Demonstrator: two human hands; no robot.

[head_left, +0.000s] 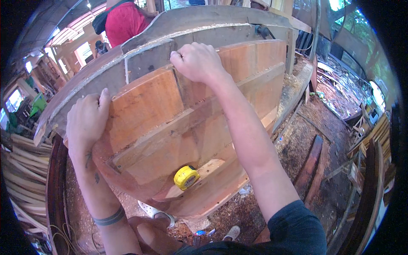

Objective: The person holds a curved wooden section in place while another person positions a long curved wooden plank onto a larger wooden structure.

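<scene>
A large curved wooden panel (144,102) of orange-brown boards, with battens across it, stands tilted in front of me. My left hand (86,118) is closed over its upper left corner, thumb up and fingertips hidden. Further right, my right hand (197,62) grips the top edge, its fingers curled over the far side. Low on the panel, a yellow tape measure (186,177) rests against the lower batten, apart from both hands. Just behind the panel runs a grey wooden structure (204,36) with a curved top and wood shavings along its ledge.
A person in red shorts (124,23) is beyond the grey structure; another person (101,47) is farther back. Bent wooden strips (25,174) are stacked at left. Long timbers (309,168) lie on the shaving-covered floor (250,216) at right. My light clogs (157,212) show below the panel.
</scene>
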